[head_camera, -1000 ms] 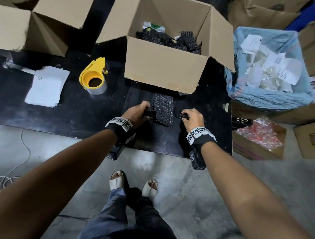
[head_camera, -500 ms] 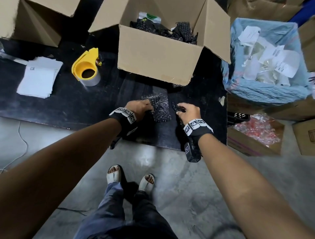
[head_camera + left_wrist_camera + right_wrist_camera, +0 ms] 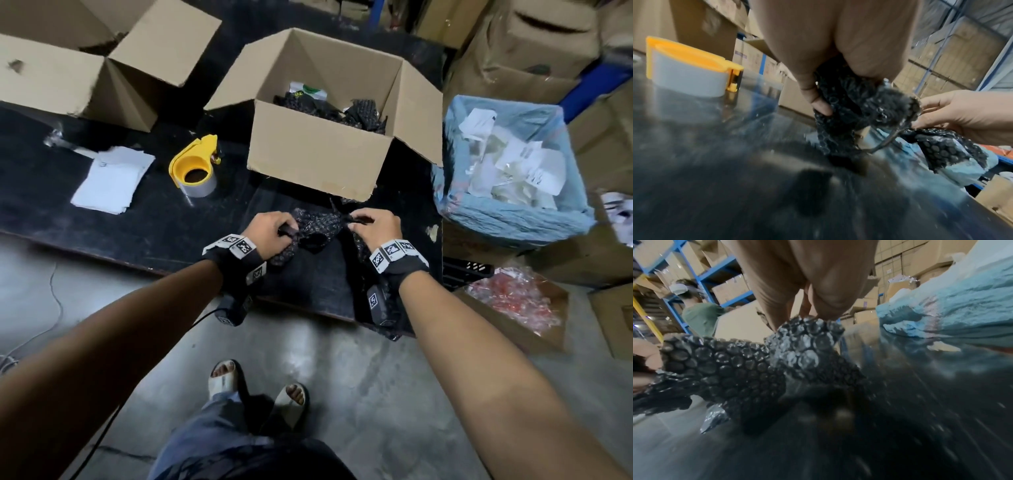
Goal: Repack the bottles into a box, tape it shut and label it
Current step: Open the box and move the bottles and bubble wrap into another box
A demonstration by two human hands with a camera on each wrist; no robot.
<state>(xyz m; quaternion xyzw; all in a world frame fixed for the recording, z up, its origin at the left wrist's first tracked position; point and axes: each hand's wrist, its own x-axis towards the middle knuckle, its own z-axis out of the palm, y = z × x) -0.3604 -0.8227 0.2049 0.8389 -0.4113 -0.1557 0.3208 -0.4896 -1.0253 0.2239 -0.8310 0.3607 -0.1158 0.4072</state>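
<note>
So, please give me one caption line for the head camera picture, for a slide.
Both hands, left hand and right hand, grip black bubble wrap on the table before an open box.

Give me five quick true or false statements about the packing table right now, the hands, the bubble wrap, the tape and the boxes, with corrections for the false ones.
1. Both hands grip the black bubble wrap. True: left hand, right hand.
2. The yellow tape dispenser sits inside the open box. False: it stands on the black table, left of the box.
3. The open box already holds black wrapped items. True.
4. The box flaps are taped shut. False: they stand open.
5. The white paper stack lies right of the box. False: it lies left of the tape dispenser.
</note>
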